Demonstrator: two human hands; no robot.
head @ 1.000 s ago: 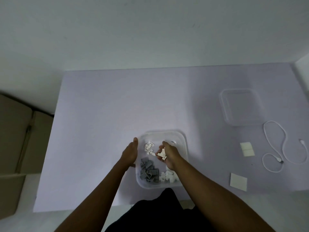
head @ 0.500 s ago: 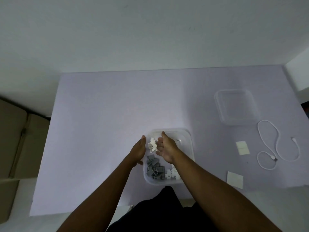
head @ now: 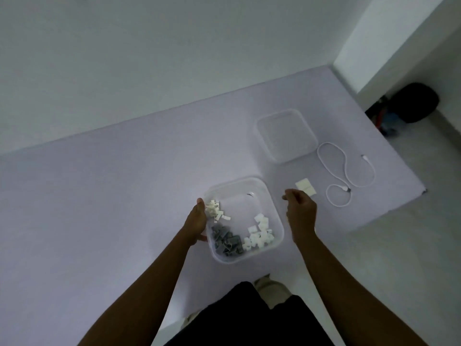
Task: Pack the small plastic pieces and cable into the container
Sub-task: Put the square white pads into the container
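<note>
My left hand point(head: 197, 222) grips the container point(head: 275, 221) on the pale lilac desk point(head: 99, 196) — right hand point(head: 300, 212) loosely open, empty — white wall point(head: 174, 58) beyond.

one container point(head: 275, 216), one lid point(head: 287, 134), one cable point(head: 345, 171)

My left hand point(head: 197, 222) covers part of the near left wall of the container point(head: 274, 211), so I can't see how my fingers touch it. My right hand point(head: 300, 213) has its fingers curled away from me; I can't tell if anything is inside. It hides a corner of the white pad point(head: 304, 186). The desk point(head: 99, 196) runs off the left edge. The dark bag point(head: 415, 102) is too dim to make out.
</note>
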